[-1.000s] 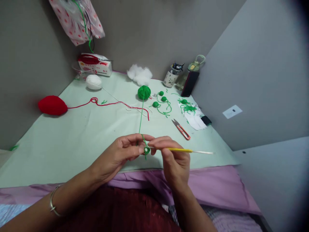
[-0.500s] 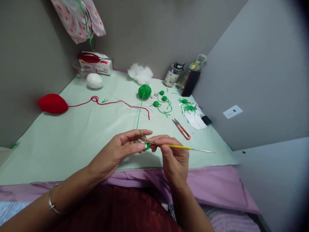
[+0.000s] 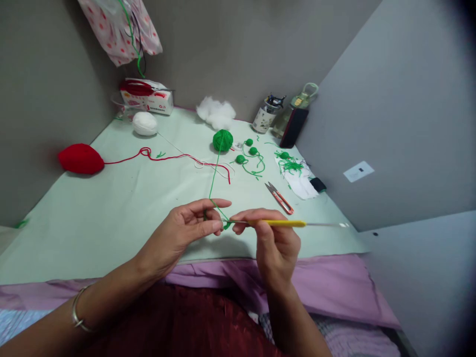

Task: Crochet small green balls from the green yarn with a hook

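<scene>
Shifted rightward, the right hand (image 3: 277,243) grips the yellow hook (image 3: 286,223), tip unclear. Left hand (image 3: 186,225) pinches green crochet (image 3: 226,225); slack yarn (image 3: 215,172) could slip off.

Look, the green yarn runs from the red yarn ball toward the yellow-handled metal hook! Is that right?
The red is wrong: the head view shows the green yarn running from the round green yarn ball toward the yellow-handled metal hook.

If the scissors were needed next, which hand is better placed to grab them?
Probably the right hand: the scissors lie just beyond it, though it holds the yellow-handled hook. The left hand is farther away and pinches the green yarn piece.
</scene>
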Available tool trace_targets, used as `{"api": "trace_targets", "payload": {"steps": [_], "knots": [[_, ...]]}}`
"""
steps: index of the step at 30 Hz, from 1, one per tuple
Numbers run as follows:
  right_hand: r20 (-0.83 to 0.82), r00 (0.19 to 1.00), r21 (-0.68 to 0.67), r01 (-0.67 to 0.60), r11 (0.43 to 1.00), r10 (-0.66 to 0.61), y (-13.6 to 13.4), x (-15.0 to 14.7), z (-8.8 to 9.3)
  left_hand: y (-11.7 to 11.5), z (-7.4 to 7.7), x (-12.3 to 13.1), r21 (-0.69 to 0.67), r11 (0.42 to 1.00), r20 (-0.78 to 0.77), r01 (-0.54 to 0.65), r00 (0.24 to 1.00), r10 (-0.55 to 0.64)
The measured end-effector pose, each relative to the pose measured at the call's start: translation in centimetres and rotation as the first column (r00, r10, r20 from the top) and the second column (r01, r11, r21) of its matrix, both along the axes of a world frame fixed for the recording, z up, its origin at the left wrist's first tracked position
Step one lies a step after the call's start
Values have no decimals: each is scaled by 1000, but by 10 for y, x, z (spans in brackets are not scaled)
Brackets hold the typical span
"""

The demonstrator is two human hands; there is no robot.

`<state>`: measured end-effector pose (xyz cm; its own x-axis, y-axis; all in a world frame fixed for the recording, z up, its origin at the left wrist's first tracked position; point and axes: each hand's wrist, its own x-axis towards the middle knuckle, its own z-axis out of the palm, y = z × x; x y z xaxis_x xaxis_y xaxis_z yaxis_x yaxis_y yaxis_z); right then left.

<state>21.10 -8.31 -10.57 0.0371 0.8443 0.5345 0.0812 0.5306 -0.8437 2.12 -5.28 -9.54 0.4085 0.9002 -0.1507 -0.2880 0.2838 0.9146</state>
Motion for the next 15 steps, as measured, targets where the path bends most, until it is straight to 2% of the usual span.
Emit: {"api": "trace_targets", "payload": {"steps": [2,5,7,9,12,15], "knots": [[197,979,164,29,986,-62,-3,2,2,-1,0,1,15,999,-6,-34,999,34],[511,838,404,-38,914,-191,-5,5,2,-1,1,2,-1,998,28,-56,998,56],[602,747,483,-61,873,-281,-5,6,2,0,2,2,-24,999,44,-48,998,49],[622,716,505,-58,861,-317,-5,6,1,1,3,1,-71,997,55,-36,998,40],[587,766,443,-32,896,-263,-6,5,-1,2,4,0,-131,991,83,-10,996,21],[368,920,317,11,948,-133,-6,2,-2,3,4,1,-113,994,74,-4,997,13]]}}
